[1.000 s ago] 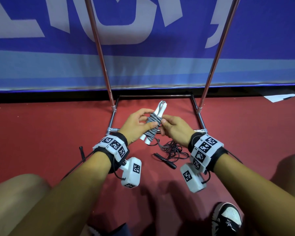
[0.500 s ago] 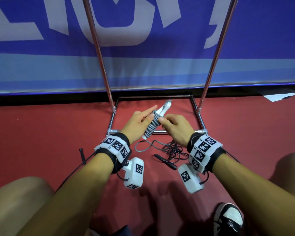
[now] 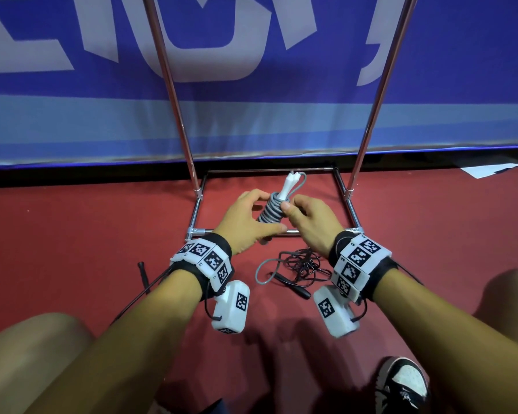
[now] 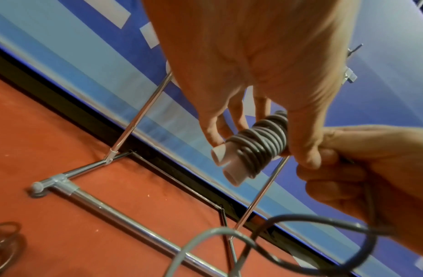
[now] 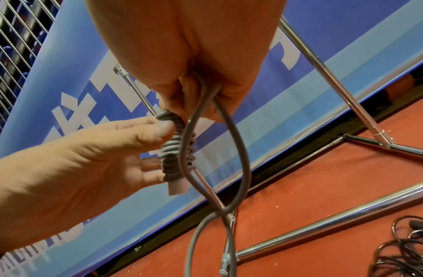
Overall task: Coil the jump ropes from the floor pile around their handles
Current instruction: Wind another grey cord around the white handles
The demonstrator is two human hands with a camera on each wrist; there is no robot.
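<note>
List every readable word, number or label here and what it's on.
Large white letters on the blue banner: cropped by the frame, no whole word readable.
Black-and-white square code markers on the white wrist bands: patterns only; tiny letters beside them too small to read.
No print visible on the grey jump rope.

Each bare forearm wears a black wrist strap (image 3: pixel 382 274) covered by a band of white blocks (image 3: pixel 205 258) printed with black square codes. Below each wrist hangs a white camera box (image 3: pixel 231 309) with one such code, joined by a thin black cable. Near the right elbow shows a black-and-white shoe (image 3: pixel 402 383).
</note>
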